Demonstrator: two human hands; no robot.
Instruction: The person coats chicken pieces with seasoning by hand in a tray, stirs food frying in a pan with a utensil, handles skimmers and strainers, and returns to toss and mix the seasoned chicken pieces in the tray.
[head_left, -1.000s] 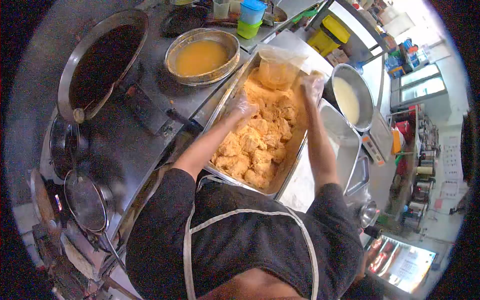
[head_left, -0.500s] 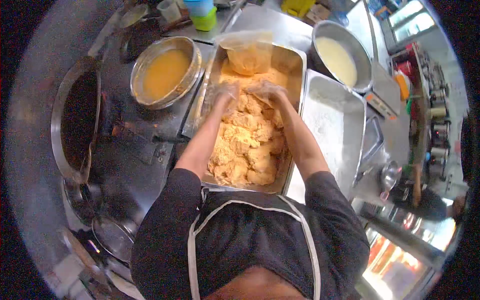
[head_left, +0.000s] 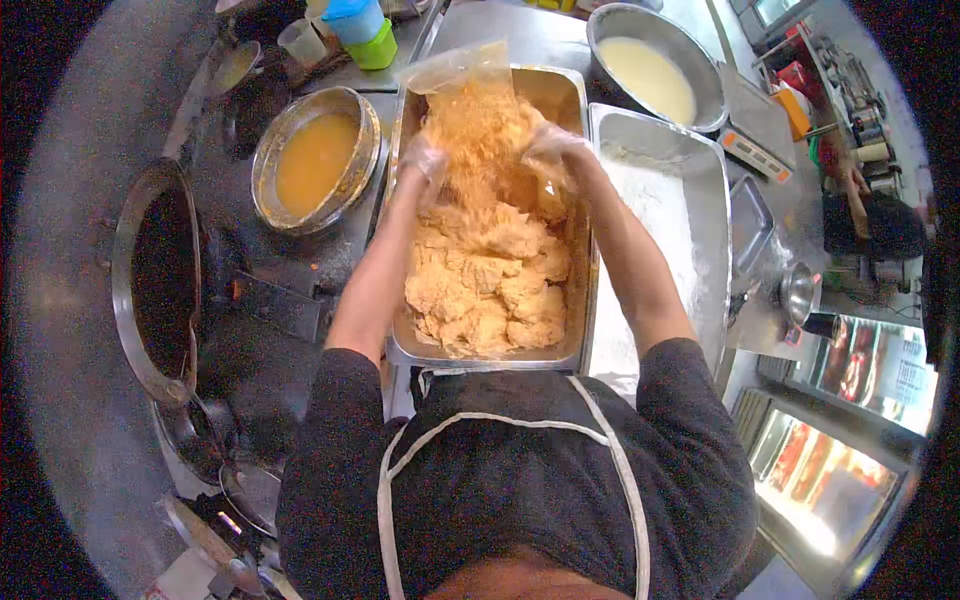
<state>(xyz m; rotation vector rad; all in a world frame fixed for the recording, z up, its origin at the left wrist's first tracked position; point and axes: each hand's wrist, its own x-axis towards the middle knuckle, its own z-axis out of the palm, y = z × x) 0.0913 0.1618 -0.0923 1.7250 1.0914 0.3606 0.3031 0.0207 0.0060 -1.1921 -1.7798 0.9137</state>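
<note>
Both my hands wear clear plastic gloves, at the far half of a deep steel tray (head_left: 576, 330). Between my left hand (head_left: 426, 160) and my right hand (head_left: 552, 148), a loose mass of orange breading (head_left: 482, 125) is raised and spills down toward me. Motion and crumbs hide most of my fingers, but both hands cup this mass from its sides. Breaded pieces (head_left: 480, 295), lumpy like chicken, fill the near half of the tray. A clear plastic bag (head_left: 462, 68) stands at the tray's far end.
On the left are a bowl of orange liquid (head_left: 318, 160) and a wok of dark liquid (head_left: 160, 270). To the right, a flour-dusted tray (head_left: 650, 220) adjoins mine, beside a basin of pale batter (head_left: 650, 80) and a scale (head_left: 755, 150). Another person (head_left: 870, 215) stands far right.
My hands have spread apart, and breading that lay in the tray is now lifted between them, falling over the nearer pieces. The camera view has shifted slightly.
</note>
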